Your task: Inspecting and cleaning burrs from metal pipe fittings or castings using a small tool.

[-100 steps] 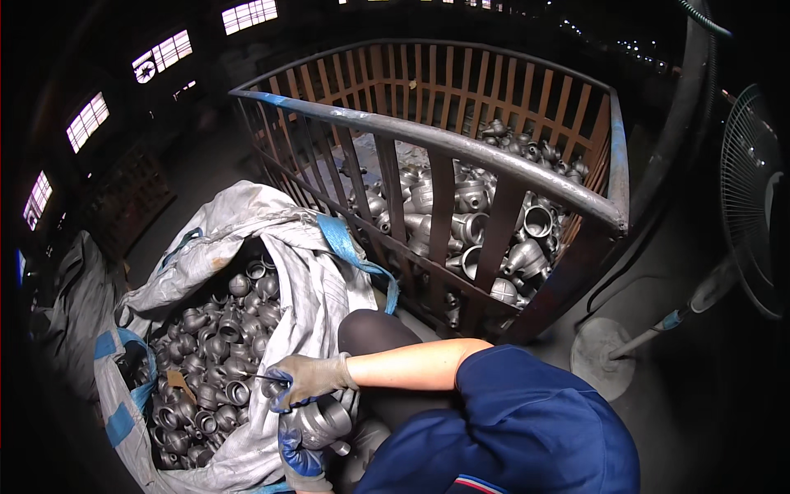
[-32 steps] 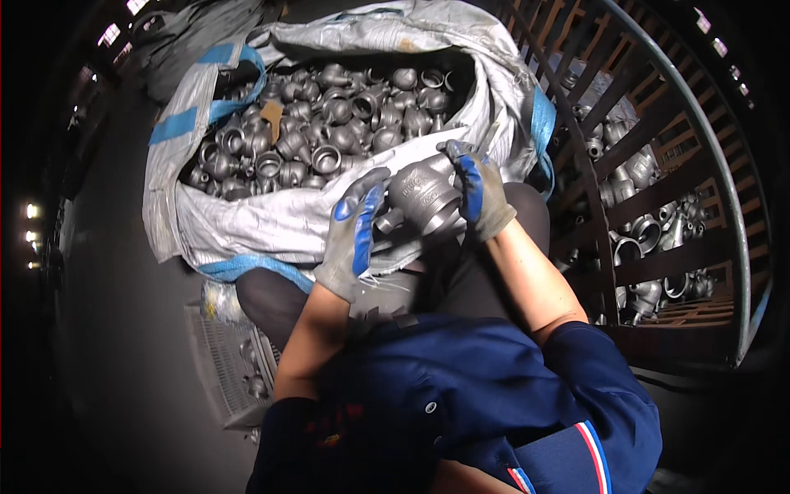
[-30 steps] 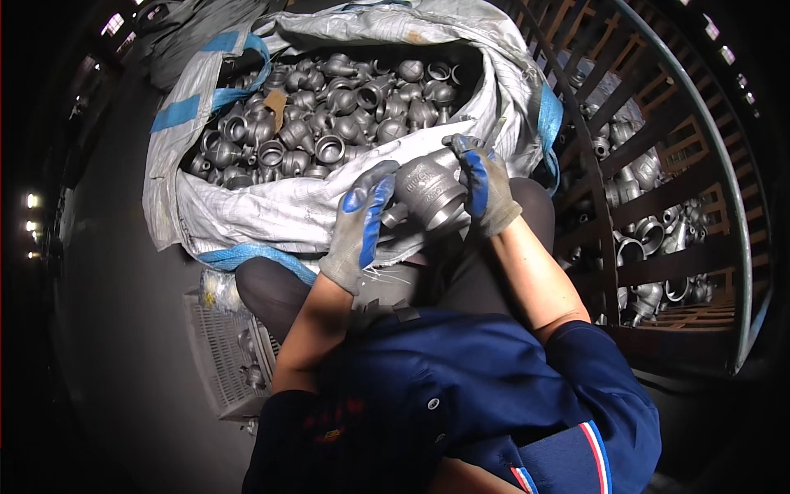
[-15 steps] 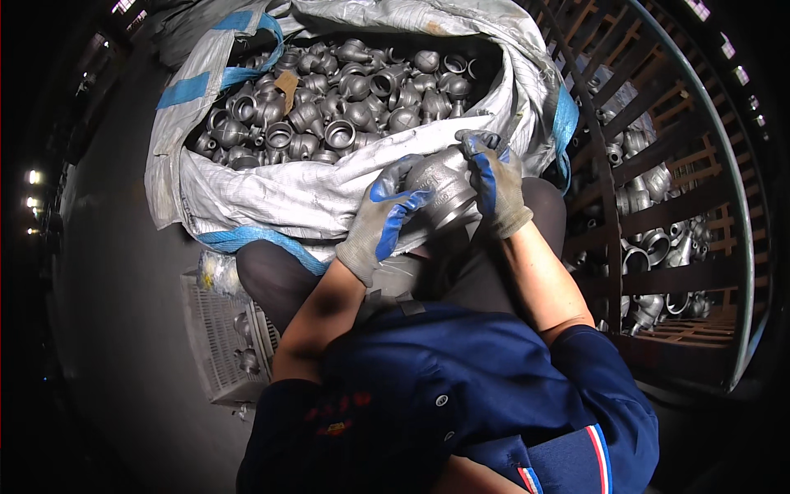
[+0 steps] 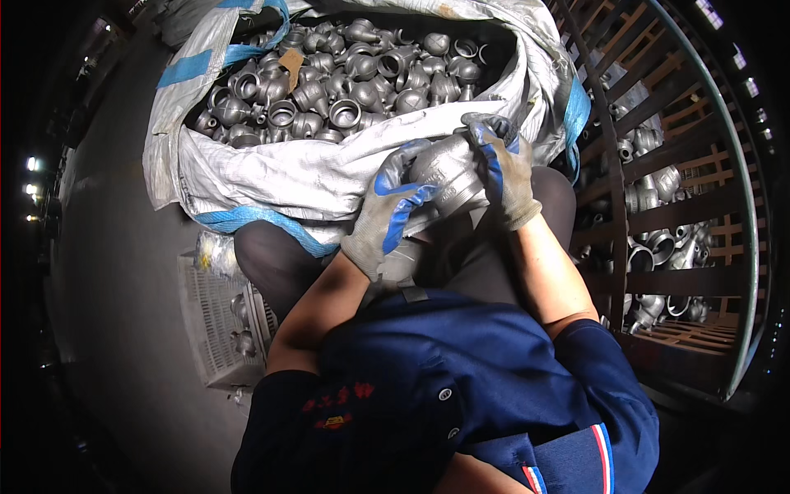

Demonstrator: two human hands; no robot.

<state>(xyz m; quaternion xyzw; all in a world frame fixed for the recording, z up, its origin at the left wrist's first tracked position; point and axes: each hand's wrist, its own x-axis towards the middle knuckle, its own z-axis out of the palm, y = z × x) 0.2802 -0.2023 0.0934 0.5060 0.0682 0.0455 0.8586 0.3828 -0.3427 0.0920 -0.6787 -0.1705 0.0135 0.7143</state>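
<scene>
Between my two gloved hands is a grey metal casting point(image 5: 448, 171), round-bodied with a wide collar and raised markings. My left hand point(image 5: 393, 198), in a grey glove with blue patches, has its fingers curled round the casting's left side. On the upper right side my right hand point(image 5: 500, 165), gloved the same way, grips it. I hold it above my lap, just in front of the near edge of a big white woven sack point(image 5: 288, 177). Many similar castings point(image 5: 346, 114) lie heaped inside that sack.
A piece of brown cardboard point(image 5: 291, 61) rests on the heap. To the right stands a slatted metal cage point(image 5: 621, 247) holding more castings point(image 5: 658, 247). A pale plastic crate point(image 5: 216, 317) with a few castings sits on the floor at my left. Blue straps point(image 5: 259, 224) hang from the sack.
My view has shifted slightly, so the sack and its castings appear a little higher. Both hands keep hold of the casting, with little change in its pose.
</scene>
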